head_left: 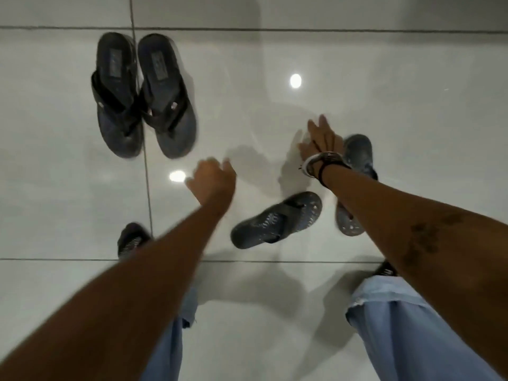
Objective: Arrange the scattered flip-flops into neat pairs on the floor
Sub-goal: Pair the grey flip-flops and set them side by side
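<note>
Reaching with both arms over the glossy tiled floor (384, 78); neither hand holds anything. Left hand (213, 178) hangs above bare tile with fingers loosely curled, empty. Right hand (321, 140) is extended with fingers spread and flat, empty, just beside the heel end of the right speckled flip-flop (357, 155); contact with it cannot be confirmed because of motion blur and the wrist covering part of the sole.

Status: the dark pair (143, 97) lies far left, soles side by side and touching, toes toward the camera. Judged done. The speckled pair is not matched: the right one lies lengthwise under the right forearm, the left speckled flip-flop (276, 220) lies skewed across it, near but apart, toe end pointing toward its mate.

Judgement for the step: rotate the skewed one until its long axis matches its mate, then slide it sideways until the edges meet. Grip by the strap or pinch the sole edge; the polished tile probably lets it skate, so a slide may overshoot. Match heel ends, and orient as the dark pair lies.

Note: the person's own worn footwear (132, 239) shows near the lower edge; not part of the sort.
</note>
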The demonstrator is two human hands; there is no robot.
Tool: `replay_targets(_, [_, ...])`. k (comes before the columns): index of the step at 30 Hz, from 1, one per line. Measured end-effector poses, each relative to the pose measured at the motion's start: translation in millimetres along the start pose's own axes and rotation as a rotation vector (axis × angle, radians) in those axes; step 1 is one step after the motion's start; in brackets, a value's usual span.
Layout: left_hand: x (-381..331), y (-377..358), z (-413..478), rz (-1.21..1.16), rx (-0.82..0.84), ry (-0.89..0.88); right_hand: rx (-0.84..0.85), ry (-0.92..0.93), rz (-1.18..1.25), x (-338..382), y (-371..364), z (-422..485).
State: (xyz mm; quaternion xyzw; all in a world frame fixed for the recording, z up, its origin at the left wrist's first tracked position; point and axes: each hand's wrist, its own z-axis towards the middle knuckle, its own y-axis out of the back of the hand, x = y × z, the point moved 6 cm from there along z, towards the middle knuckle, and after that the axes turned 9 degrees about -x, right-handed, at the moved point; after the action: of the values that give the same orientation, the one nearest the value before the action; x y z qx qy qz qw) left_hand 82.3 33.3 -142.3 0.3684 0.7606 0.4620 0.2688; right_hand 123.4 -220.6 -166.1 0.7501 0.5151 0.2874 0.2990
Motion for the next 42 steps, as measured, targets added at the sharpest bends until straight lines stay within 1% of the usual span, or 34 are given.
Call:
replay_targets(2, [-11.6,-36.2,-67.4,-0.081,0.192,0.164,-0.028,-0.037,-0.103,-63.4,13.1,-12.3])
replay_targets(4, [-32.5,-63.5,-116.5,-0.102,0.32,0.212,-0.037,-0.031,-0.165,-111.7,23.2,-22.5])
replay_targets(5, [-45.9,-72.3,-133.3,-0.107,0.347,0.223,-0.029,0.008,-0.186,-127.2,26.5,-27.9])
replay_targets(7, [-67.0,-81.1,-150.1,-0.13,0.345,0.288,0.02,0.137,-0.23,-140.3,23.6,-40.7])
replay_targets(9, [-72.9,-83.2,-152.4,-0.126,0.278,0.414,0.087,0.27,-0.289,-142.3,4.8,-56.5])
replay_targets(11, [-68.2,-85.1,-153.7,-0.078,0.249,0.528,0.12,0.336,-0.356,-144.0,-18.6,-69.3])
replay_targets(12, [-67.8,-86.3,-153.2,-0.071,0.275,0.532,0.119,0.331,-0.368,-143.5,-28.7,-72.4])
replay_targets(13, [-69.1,-89.1,-152.1,-0.044,0.328,0.49,0.099,0.304,-0.354,-142.1,-36.2,-74.2])
replay_targets(14, [-70.1,-91.3,-149.9,-0.056,0.335,0.474,0.065,0.255,-0.31,-140.0,-40.6,-73.9])
replay_targets(15, [-70.4,-90.6,-152.1,-0.052,0.372,0.469,0.025,0.184,-0.239,-139.8,-42.2,-72.6])
replay_targets(16, [-72.2,-94.2,-150.7,0.005,0.422,0.415,0.007,0.1,-0.164,-141.3,-42.4,-70.5])
replay_targets(17, [-71.7,-96.3,-149.6,0.004,0.434,0.393,0.002,0.037,-0.106,-142.7,-42.4,-69.6])
replay_targets(18, [-73.3,-99.7,-148.1,0.019,0.443,0.33,0.007,-0.003,-0.063,-144.7,-42.8,-69.3])
replay_targets(20, [-75.4,-100.3,-151.2,-0.015,0.453,0.351,-0.01,-0.018,-0.035,-147.7,-37.9,-67.9])
replay_targets(21, [-77.2,-100.4,-154.0,-0.076,0.426,0.354,-0.034,-0.007,-0.043,-149.5,-32.9,-66.1])
replay_targets(22, [-78.2,-99.5,-153.3,-0.12,0.352,0.368,-0.06,0.002,-0.042,-152.3,-27.8,-63.5])
replay_targets(23, [-83.1,-98.4,-153.6,-0.059,0.319,0.303,-0.079,0.0,-0.02,-155.7,-22.6,-60.2])
replay_targets(24, [-94.1,-98.4,-153.7,-0.018,0.3,0.165,-0.084,-0.004,0.005,-159.2,-18.7,-56.7])
replay_targets(25, [-110.4,-101.8,-152.6,0.031,0.287,-0.01,-0.091,0.005,-0.001,-161.8,-14.4,-52.3])
replay_targets(28, [-150.9,-106.5,-154.1,0.06,0.226,-0.372,-0.104,0.078,-0.113,-165.2,-4.3,-36.5])
replay_targets(31, [-195.8,-107.1,-157.1,0.039,0.185,-0.65,-0.093,0.045,-0.119,-170.4,-0.7,-22.4])
replay_targets(33, [-221.8,-107.8,-159.1,0.031,0.179,-0.777,-0.12,-0.017,-0.073,-176.0,-1.2,-18.0])
replay_targets(36, [-238.0,-110.9,-156.5,0.093,0.223,-0.875,-0.186,-0.099,0.054,-181.9,-0.7,-21.6])
replay_targets(38, [-238.7,-113.8,-154.4,0.154,0.236,-0.944,-0.208,-0.1,0.034,-181.2,-0.8,-21.7])
replay_targets(40, [-236.1,-109.6,-152.1,0.126,0.228,-0.973,-0.214,-0.107,0.017,-180.2,0.4,-19.5])
replay_targets(42, [-231.1,-99.5,-147.5,0.026,0.168,-0.974,-0.222,-0.108,-0.002,-179.1,0.9,-17.6])
